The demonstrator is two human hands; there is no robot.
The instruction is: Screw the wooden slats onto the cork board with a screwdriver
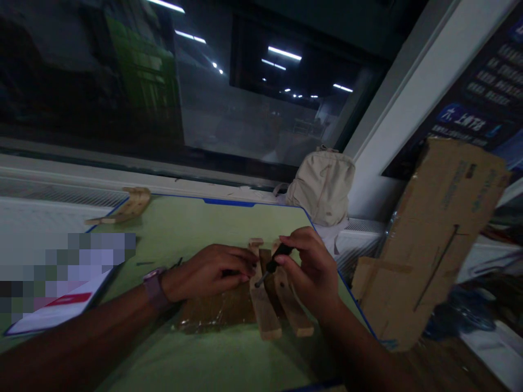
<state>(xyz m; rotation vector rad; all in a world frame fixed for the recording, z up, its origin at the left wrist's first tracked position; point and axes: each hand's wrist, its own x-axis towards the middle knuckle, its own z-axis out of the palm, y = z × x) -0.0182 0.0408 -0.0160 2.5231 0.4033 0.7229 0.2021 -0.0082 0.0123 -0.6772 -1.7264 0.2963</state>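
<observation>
My right hand (312, 267) is closed around the dark handle of a screwdriver (271, 266). Its shaft slants down to the left, and the tip meets a hole in the left one of two curved wooden pieces (266, 316). My left hand (220, 268), with a watch on the wrist, has its fingers curled against the left edge of that same piece and grips it. Beside it lies the second wooden piece (298, 316), with dark holes, partly behind my right hand. Under both is a brown, tape-covered cardboard sheet (216, 313).
The green tabletop (180, 220) has a blue edge. Another curved wooden piece (137, 206) lies at its far left corner, near white papers (61, 313). Beyond the far right corner sits a beige backpack (322, 185). Large cardboard (433, 245) leans at the right. A window spans the back.
</observation>
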